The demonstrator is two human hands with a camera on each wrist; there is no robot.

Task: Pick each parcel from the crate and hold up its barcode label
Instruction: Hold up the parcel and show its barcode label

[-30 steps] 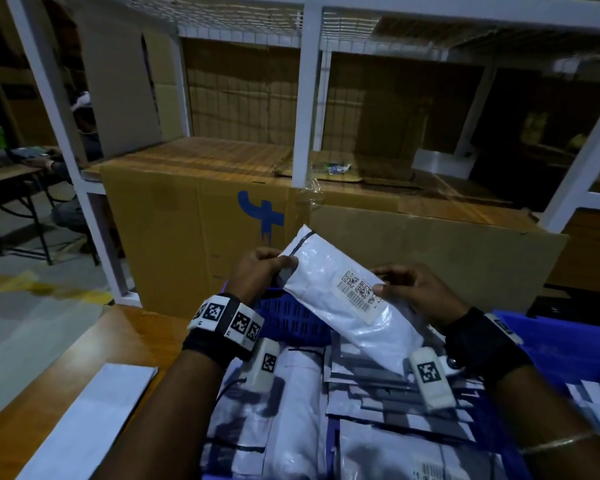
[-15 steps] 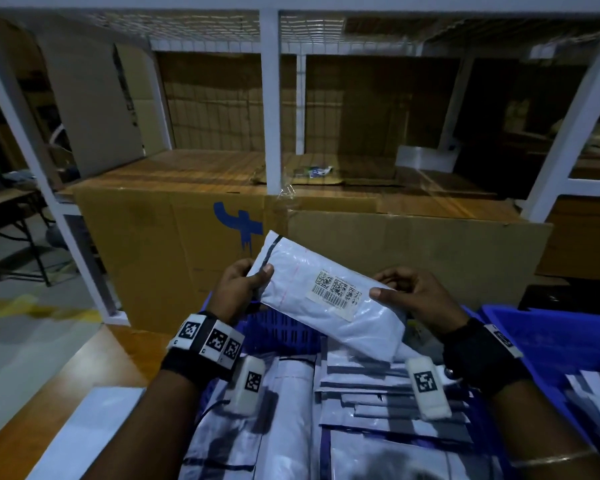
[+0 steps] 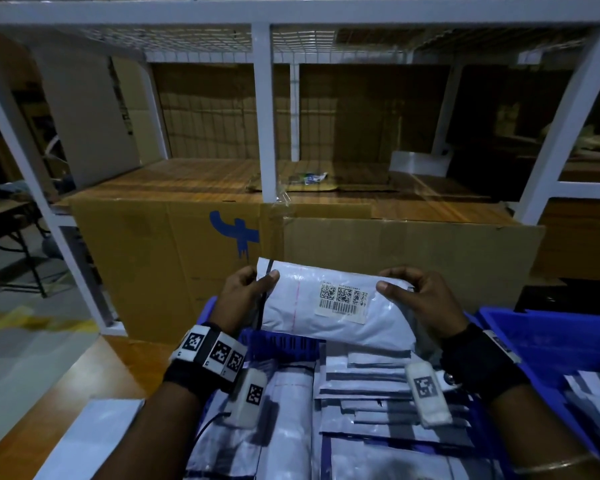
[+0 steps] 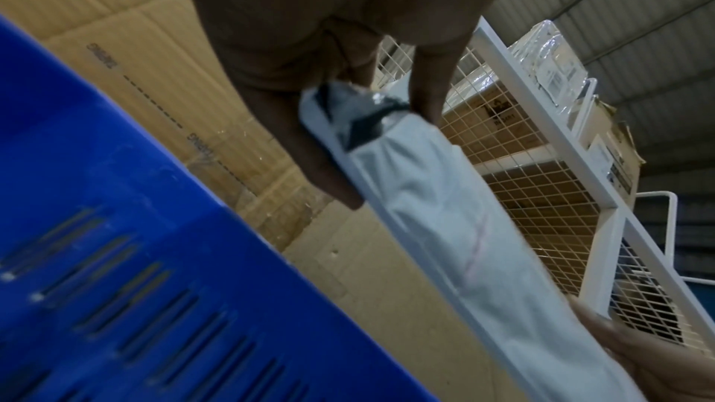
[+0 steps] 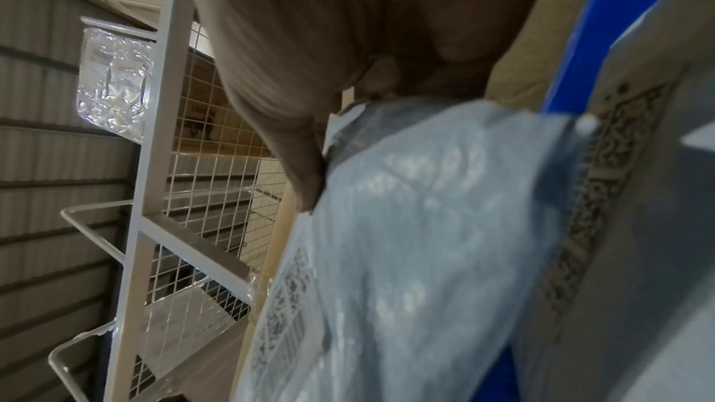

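Clearly both hands, left hand point(image 3: 246, 296) & right hand point(image 3: 416, 299), pinched opposite ends of the white plastic mailer parcel point(image 3: 333, 310), held level above the blue slotted plastic crate point(image 3: 278, 342) w/ its barcode label point(image 3: 342, 299) facing the head cam, unobstructed.

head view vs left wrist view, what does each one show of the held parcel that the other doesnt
Only the head view shows the barcode label facing up on the parcel, the right hand whole at the far end, and more parcels in the blue crate below.

Only the left wrist view shows the parcel's dark sealed end edge-on, with the left hand's fingers behind it.

Both show the white parcel pinched at one end by the left hand, the crate's slotted wall, the cardboard box and the white wire rack.
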